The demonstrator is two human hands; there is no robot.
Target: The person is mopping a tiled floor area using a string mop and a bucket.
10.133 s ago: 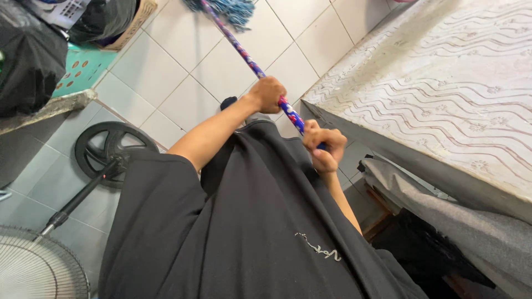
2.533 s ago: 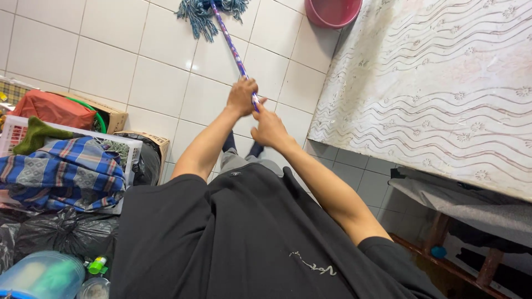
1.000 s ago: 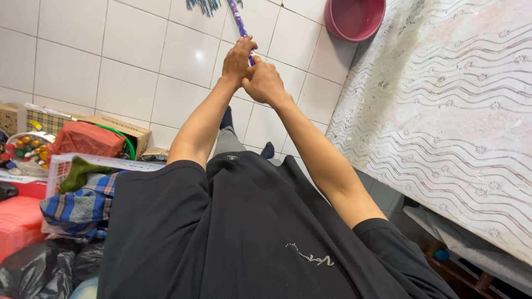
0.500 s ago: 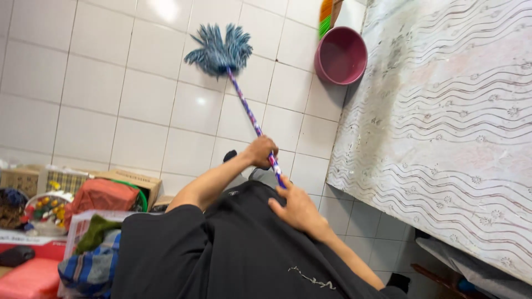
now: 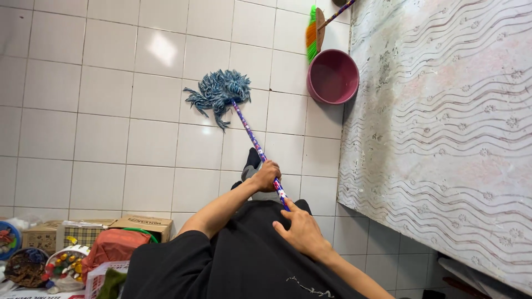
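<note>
The white tiled floor (image 5: 111,111) fills most of what I see below me, its glossy squares catching a patch of light near the top. Along my right runs a bare mattress (image 5: 443,122), cream with wavy brown lines and small flower marks, its edge close beside the tiles I stand on. My black shirt (image 5: 233,266) takes up the bottom middle of the view.

The mop (image 5: 244,124) stretches away from me across the floor: its patterned blue and purple handle slants up and left from my hands, and its blue string head (image 5: 217,91) lies spread on the tiles, well apart from the mattress. My left hand (image 5: 266,176) is closed round the handle, fingers wrapped tight. My right hand (image 5: 299,228) sits lower, just by my stomach, with the end of the handle against it; the fingers look loosely spread rather than curled, so I cannot tell whether it truly grips.

Beyond the mop head, a round pink basin (image 5: 332,76) rests on the floor right against the mattress edge. Just above it a broom (image 5: 313,27) with green and orange bristles stands near the basin's rim.

At the lower left, cardboard boxes (image 5: 141,224), a reddish-orange bag (image 5: 113,246) and a white plastic basket (image 5: 100,277) sit crowded together. My dark sock (image 5: 253,159) shows on the tiles beside the handle.
</note>
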